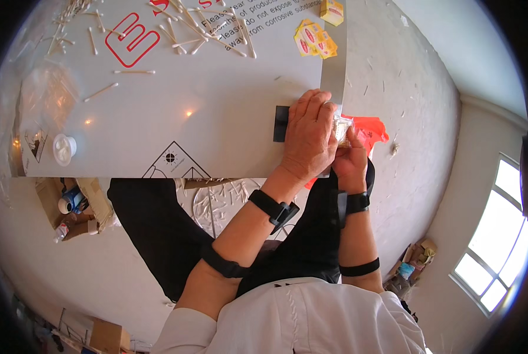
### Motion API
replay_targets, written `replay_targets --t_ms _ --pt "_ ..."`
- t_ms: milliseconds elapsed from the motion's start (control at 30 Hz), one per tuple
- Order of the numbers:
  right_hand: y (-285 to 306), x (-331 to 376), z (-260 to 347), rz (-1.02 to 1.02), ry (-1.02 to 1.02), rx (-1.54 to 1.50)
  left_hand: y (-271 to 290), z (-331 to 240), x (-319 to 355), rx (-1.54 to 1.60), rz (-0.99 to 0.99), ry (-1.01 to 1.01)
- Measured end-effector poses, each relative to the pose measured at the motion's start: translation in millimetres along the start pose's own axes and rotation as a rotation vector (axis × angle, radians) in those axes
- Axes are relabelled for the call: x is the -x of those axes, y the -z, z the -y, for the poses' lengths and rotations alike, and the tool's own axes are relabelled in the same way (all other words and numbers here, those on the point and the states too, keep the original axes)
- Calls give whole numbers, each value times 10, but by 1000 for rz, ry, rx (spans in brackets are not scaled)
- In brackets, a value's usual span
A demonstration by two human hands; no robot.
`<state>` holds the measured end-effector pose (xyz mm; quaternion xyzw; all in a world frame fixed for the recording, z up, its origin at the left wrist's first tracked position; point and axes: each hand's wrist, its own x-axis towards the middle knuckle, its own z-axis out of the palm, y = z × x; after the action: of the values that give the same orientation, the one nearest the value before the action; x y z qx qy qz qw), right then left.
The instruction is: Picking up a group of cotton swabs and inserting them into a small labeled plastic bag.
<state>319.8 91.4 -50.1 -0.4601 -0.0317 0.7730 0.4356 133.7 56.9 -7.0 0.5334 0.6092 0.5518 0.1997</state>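
Observation:
At the table's right edge, both hands meet around a small clear pack point(342, 130) with pale sticks inside, apparently cotton swabs. My left hand point(309, 134) lies over the table edge, its fingers bent and pressed together against the pack's left side. My right hand point(351, 162) grips the pack from below and the right, thumb up along its side. Part of the pack is hidden by the fingers. A dark flat rectangle point(281, 124) lies just left of my left hand. Behind the pack, beyond the table edge, hangs a red plastic bag point(370, 131).
Loose cotton swabs point(199, 29) are strewn over the far left of the grey table point(217, 118). Yellow cards point(315, 40) and a small yellow box point(332, 12) sit at the far right corner. A white tub point(64, 149) and clear plastic film point(48, 94) are at left.

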Motion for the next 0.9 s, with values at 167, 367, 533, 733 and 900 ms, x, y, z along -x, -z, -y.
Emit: replay_targets --t_ms 167,367,533,733,900 --pt "-126 65 -35 -32 43 2 -16 2 14 -3 -8 -8" --pt "-87 70 -7 26 -15 -13 -8 -3 15 40 -20 -14" --pt "-6 19 13 30 -11 21 61 73 47 125 -110 -32" --pt "-37 41 33 207 -99 -21 190 0 164 46 -66 -64" --pt "-40 37 53 146 -62 35 229 -7 214 0 -4 -92"
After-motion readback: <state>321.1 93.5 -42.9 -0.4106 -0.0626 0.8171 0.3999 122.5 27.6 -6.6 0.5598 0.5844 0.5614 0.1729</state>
